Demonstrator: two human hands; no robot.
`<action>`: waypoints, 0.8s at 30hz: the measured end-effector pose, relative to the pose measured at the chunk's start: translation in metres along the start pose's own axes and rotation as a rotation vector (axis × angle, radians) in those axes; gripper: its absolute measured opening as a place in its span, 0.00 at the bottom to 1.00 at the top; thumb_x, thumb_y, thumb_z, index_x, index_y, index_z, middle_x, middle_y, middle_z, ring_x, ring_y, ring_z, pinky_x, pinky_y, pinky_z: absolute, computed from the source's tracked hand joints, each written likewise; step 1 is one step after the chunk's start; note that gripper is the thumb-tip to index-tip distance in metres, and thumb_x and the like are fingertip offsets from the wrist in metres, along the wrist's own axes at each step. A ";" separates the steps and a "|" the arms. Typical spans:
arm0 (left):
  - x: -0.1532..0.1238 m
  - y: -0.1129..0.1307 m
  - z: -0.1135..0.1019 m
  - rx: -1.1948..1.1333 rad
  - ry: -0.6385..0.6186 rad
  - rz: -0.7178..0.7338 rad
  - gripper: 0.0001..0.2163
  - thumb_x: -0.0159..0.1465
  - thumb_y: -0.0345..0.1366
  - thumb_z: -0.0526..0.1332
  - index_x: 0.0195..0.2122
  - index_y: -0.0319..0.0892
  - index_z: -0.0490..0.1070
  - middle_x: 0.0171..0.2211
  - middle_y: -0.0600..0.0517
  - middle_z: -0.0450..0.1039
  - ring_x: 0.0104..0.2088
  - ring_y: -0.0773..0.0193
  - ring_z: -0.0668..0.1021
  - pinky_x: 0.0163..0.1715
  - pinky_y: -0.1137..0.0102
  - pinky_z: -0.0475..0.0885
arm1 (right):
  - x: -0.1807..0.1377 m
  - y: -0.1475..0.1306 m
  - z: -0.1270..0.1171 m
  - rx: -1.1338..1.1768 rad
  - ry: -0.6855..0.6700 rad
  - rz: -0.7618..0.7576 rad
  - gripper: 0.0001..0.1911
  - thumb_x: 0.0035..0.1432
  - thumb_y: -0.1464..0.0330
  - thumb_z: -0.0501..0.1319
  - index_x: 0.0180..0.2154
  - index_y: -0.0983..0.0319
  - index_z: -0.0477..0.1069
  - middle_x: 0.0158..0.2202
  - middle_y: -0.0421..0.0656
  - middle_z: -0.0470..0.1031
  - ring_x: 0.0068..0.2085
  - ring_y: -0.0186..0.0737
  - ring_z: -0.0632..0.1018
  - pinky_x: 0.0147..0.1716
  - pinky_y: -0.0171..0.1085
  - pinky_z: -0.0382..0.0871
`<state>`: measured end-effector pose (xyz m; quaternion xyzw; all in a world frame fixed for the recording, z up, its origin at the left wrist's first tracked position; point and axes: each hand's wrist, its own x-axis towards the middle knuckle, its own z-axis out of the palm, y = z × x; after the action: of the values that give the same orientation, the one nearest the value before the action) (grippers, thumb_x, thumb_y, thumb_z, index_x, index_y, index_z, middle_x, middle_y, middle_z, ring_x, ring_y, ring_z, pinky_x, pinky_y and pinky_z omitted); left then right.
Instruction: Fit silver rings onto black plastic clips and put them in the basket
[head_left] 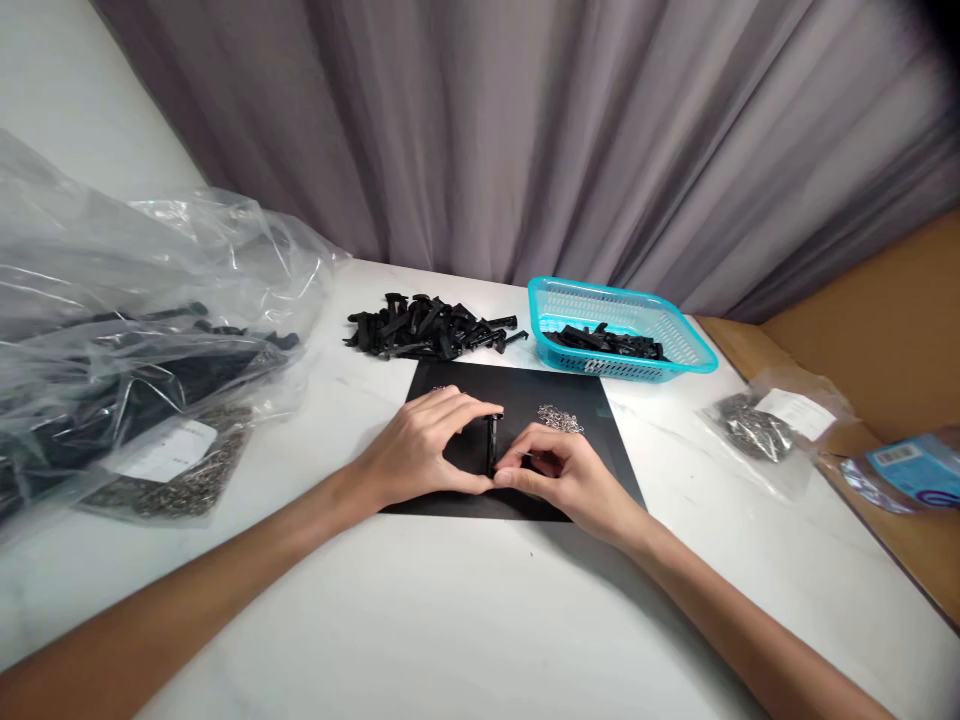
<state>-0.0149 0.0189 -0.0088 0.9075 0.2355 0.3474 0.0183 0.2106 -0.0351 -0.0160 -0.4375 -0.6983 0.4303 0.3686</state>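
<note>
Between the thumb and forefinger of my left hand (431, 440) a slim black plastic part (492, 445) is held by its two ends, standing lengthwise over the black mat (465, 505). My right hand (559, 470) is closed in a pinch beside the part's lower end. A thin glint shows at its fingers, but what they hold is too small to make out. Just beyond my right hand lies a small heap of shiny metal pieces (560, 418) on the mat. A few more bits show behind my left hand, mostly hidden.
Behind the mat lie a pile of black plastic parts (435, 325) and a turquoise basket (622, 370) with similar parts inside. Large clear bags (247, 250) cover the left side. A bag of metal pieces (757, 425) lies right, near a cardboard box (870, 310). A curtain hangs behind.
</note>
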 end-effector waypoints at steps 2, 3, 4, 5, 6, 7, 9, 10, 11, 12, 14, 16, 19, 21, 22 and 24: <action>0.001 0.001 -0.002 -0.030 -0.014 -0.084 0.27 0.55 0.45 0.74 0.53 0.39 0.73 0.34 0.50 0.76 0.34 0.59 0.78 0.37 0.64 0.77 | 0.000 0.001 -0.005 -0.004 0.002 -0.029 0.12 0.64 0.57 0.67 0.37 0.58 0.83 0.37 0.42 0.77 0.36 0.39 0.73 0.34 0.38 0.64; 0.001 0.001 -0.003 -0.044 -0.020 -0.127 0.28 0.54 0.48 0.75 0.52 0.40 0.74 0.33 0.52 0.73 0.32 0.60 0.77 0.35 0.65 0.76 | 0.000 0.001 -0.007 -0.015 0.033 -0.040 0.13 0.66 0.57 0.65 0.38 0.57 0.83 0.38 0.43 0.77 0.38 0.40 0.75 0.35 0.39 0.65; 0.000 0.001 -0.003 -0.059 -0.026 -0.166 0.29 0.53 0.50 0.75 0.52 0.40 0.75 0.32 0.53 0.71 0.31 0.61 0.77 0.35 0.66 0.76 | -0.001 0.001 -0.008 -0.031 0.079 -0.047 0.14 0.68 0.57 0.62 0.39 0.57 0.83 0.39 0.44 0.77 0.40 0.41 0.75 0.36 0.39 0.66; 0.000 0.000 -0.003 -0.073 -0.038 -0.200 0.31 0.52 0.52 0.75 0.52 0.41 0.75 0.32 0.53 0.70 0.31 0.62 0.77 0.35 0.66 0.75 | -0.002 0.001 -0.008 -0.048 0.133 -0.056 0.16 0.70 0.57 0.60 0.40 0.57 0.83 0.40 0.45 0.76 0.40 0.41 0.76 0.36 0.39 0.67; 0.000 0.000 -0.004 -0.088 -0.055 -0.229 0.31 0.52 0.54 0.75 0.52 0.42 0.75 0.32 0.54 0.70 0.32 0.62 0.77 0.35 0.66 0.75 | -0.003 0.000 -0.008 -0.065 0.188 -0.068 0.17 0.71 0.57 0.58 0.42 0.57 0.83 0.41 0.45 0.76 0.41 0.42 0.76 0.37 0.40 0.68; -0.001 -0.001 -0.004 -0.103 -0.073 -0.252 0.32 0.51 0.54 0.75 0.52 0.42 0.75 0.32 0.54 0.70 0.32 0.62 0.77 0.36 0.66 0.75 | -0.004 -0.001 -0.008 -0.085 0.234 -0.086 0.17 0.72 0.57 0.57 0.43 0.57 0.82 0.43 0.46 0.76 0.42 0.42 0.76 0.39 0.40 0.68; -0.001 -0.001 -0.004 -0.130 -0.111 -0.292 0.32 0.50 0.56 0.75 0.52 0.43 0.75 0.33 0.54 0.71 0.33 0.61 0.78 0.38 0.66 0.75 | -0.007 -0.004 -0.006 -0.144 0.303 -0.133 0.18 0.74 0.58 0.55 0.42 0.58 0.82 0.45 0.46 0.76 0.45 0.44 0.76 0.44 0.42 0.69; -0.001 -0.001 -0.004 -0.143 -0.132 -0.310 0.32 0.50 0.56 0.75 0.52 0.44 0.75 0.33 0.54 0.71 0.34 0.61 0.78 0.39 0.65 0.75 | -0.008 -0.005 -0.005 -0.177 0.328 -0.156 0.19 0.74 0.59 0.54 0.41 0.58 0.82 0.43 0.46 0.76 0.45 0.44 0.76 0.46 0.42 0.68; -0.001 -0.001 -0.004 -0.154 -0.149 -0.325 0.33 0.49 0.57 0.75 0.51 0.44 0.75 0.34 0.54 0.72 0.34 0.61 0.78 0.39 0.65 0.75 | -0.010 -0.006 -0.004 -0.198 0.343 -0.170 0.19 0.74 0.59 0.53 0.39 0.58 0.81 0.40 0.45 0.76 0.44 0.43 0.76 0.46 0.42 0.68; -0.001 -0.001 -0.004 -0.163 -0.164 -0.335 0.33 0.49 0.57 0.75 0.51 0.44 0.75 0.34 0.54 0.72 0.35 0.60 0.78 0.40 0.65 0.75 | -0.011 -0.006 -0.002 -0.196 0.345 -0.170 0.20 0.75 0.60 0.53 0.38 0.58 0.81 0.36 0.44 0.75 0.40 0.41 0.75 0.43 0.42 0.68; -0.001 -0.001 -0.005 -0.172 -0.184 -0.346 0.34 0.48 0.58 0.75 0.51 0.44 0.75 0.35 0.53 0.73 0.36 0.59 0.79 0.41 0.64 0.75 | -0.014 -0.006 0.000 -0.109 0.323 -0.138 0.20 0.75 0.59 0.53 0.36 0.59 0.79 0.29 0.41 0.72 0.31 0.37 0.73 0.35 0.39 0.68; 0.000 -0.001 -0.005 -0.170 -0.195 -0.351 0.34 0.49 0.58 0.75 0.51 0.44 0.75 0.35 0.52 0.73 0.37 0.59 0.79 0.41 0.63 0.76 | -0.015 -0.005 0.003 0.038 0.283 -0.087 0.17 0.73 0.58 0.57 0.36 0.60 0.79 0.27 0.39 0.73 0.27 0.34 0.73 0.30 0.37 0.69; -0.001 -0.001 -0.005 -0.175 -0.212 -0.356 0.32 0.49 0.57 0.75 0.51 0.43 0.75 0.36 0.52 0.73 0.38 0.58 0.79 0.42 0.62 0.76 | -0.015 -0.005 0.007 0.201 0.243 -0.046 0.13 0.69 0.59 0.63 0.37 0.61 0.79 0.30 0.41 0.78 0.28 0.34 0.77 0.30 0.35 0.72; -0.001 -0.002 -0.004 -0.193 -0.214 -0.364 0.32 0.50 0.55 0.76 0.51 0.43 0.75 0.37 0.51 0.73 0.38 0.58 0.79 0.43 0.62 0.76 | -0.014 -0.005 0.009 0.250 0.239 -0.044 0.12 0.68 0.59 0.64 0.37 0.61 0.79 0.30 0.41 0.79 0.28 0.34 0.78 0.31 0.35 0.74; -0.001 -0.003 -0.003 -0.206 -0.212 -0.368 0.32 0.50 0.54 0.76 0.51 0.43 0.75 0.37 0.51 0.73 0.39 0.58 0.79 0.43 0.62 0.76 | -0.014 -0.005 0.009 0.262 0.239 -0.045 0.12 0.68 0.60 0.64 0.37 0.61 0.80 0.30 0.41 0.79 0.28 0.34 0.79 0.31 0.35 0.75; -0.001 -0.003 -0.002 -0.231 -0.205 -0.376 0.31 0.50 0.53 0.76 0.51 0.43 0.75 0.38 0.51 0.74 0.39 0.58 0.79 0.43 0.63 0.77 | -0.012 -0.005 0.010 0.276 0.235 -0.048 0.12 0.68 0.60 0.64 0.36 0.61 0.80 0.30 0.41 0.79 0.28 0.34 0.79 0.31 0.35 0.75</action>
<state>-0.0183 0.0213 -0.0086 0.8701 0.3560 0.2686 0.2099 0.2042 -0.0506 -0.0171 -0.4135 -0.5949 0.4589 0.5143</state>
